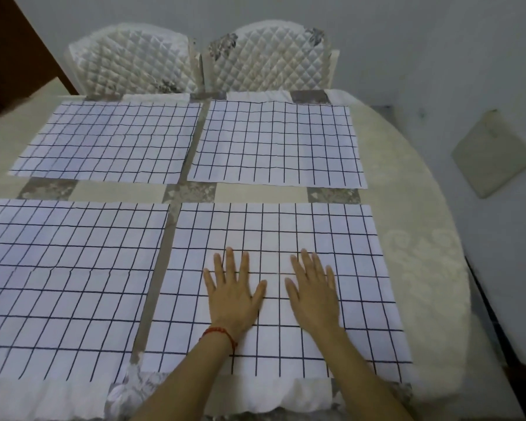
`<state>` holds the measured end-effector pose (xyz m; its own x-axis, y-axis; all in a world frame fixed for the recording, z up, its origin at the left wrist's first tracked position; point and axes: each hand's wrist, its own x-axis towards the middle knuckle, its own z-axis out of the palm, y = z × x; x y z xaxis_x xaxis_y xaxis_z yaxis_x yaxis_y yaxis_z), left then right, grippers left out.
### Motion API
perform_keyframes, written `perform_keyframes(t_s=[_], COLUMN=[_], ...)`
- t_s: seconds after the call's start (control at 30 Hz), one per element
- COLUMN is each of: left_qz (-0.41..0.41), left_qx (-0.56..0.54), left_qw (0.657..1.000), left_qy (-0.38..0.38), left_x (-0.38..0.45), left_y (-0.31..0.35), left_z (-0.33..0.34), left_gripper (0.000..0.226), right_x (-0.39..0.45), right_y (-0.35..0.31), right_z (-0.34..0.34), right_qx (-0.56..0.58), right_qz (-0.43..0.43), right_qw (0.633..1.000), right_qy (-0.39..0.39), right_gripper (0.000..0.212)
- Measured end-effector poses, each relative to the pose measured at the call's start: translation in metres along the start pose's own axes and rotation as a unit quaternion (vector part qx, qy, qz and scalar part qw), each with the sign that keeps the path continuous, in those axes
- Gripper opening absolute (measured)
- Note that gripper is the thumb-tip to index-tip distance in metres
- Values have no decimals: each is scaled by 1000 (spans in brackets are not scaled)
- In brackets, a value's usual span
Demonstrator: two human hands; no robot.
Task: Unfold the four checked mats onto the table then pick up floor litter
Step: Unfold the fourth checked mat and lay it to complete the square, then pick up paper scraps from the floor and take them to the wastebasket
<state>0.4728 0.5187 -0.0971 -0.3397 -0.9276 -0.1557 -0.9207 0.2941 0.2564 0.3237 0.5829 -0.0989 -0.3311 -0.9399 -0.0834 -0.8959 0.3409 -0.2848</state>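
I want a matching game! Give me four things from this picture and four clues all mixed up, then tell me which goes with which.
Things:
1. left hand
2. two quilted chairs
3. grey square tile
4. near right mat

Clues:
A. lying on the floor, right of the table
B. wears a red bracelet on its wrist
C. has both hands pressed flat on it
D. stand at the table's far edge

Pairs: 1-B, 2-D, 3-A, 4-C

light: soft, even, dim and cool | shadows: faint beneath my hands (pixel 274 296) | glare: mild | focus: slightly soft overall | edges: wide-angle bending, blurrier corners
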Motion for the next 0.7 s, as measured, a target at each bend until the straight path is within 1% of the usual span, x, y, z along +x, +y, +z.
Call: perform_keyframes(t_s=[0.07,0.17,0.23,0.3,0.33,0.4,0.43,0.5,0.6,0.63,0.7], left_qz=[4,7,12,16,17,20,23,37,98,126,184], left_qx=[2,6,5,-4,-13,-32,-42,-53,-47,-66,-139], left_qw=[1000,1000,1000,1000,1000,999,998,997,993,988,970], left_qy=[-4,-11,-12,-17,-21,-25,-27,-39,-54,-58,-81], left_x=[0,0,0,0,0,-2,-2,-4,-10,-15,-29], left_y=[0,-1,-2,-2,-2,-1,-2,-1,4,7,16], left_z=[-1,-1,-2,-3,-4,-8,-11,-21,-42,-51,-69], left_gripper=[86,93,94,88,85,80,76,67,57,56,53], right_x=[-3,-12,-22,-30,-33,-41,-48,-67,-103,-115,-143], right_y=[22,51,62,67,67,65,62,55,39,32,18], right_z=[-6,-15,-22,-30,-35,-50,-58,-74,-97,-104,-117], right_qx=[3,10,5,3,11,41,59,99,132,136,142], right_qz=[41,103,133,151,161,188,204,222,243,252,269], right_qw=[999,994,991,988,987,981,977,969,956,952,941], right_qy=[14,36,27,5,-7,-19,-11,36,93,108,147], right_gripper=[79,93,98,102,98,70,59,53,48,47,44])
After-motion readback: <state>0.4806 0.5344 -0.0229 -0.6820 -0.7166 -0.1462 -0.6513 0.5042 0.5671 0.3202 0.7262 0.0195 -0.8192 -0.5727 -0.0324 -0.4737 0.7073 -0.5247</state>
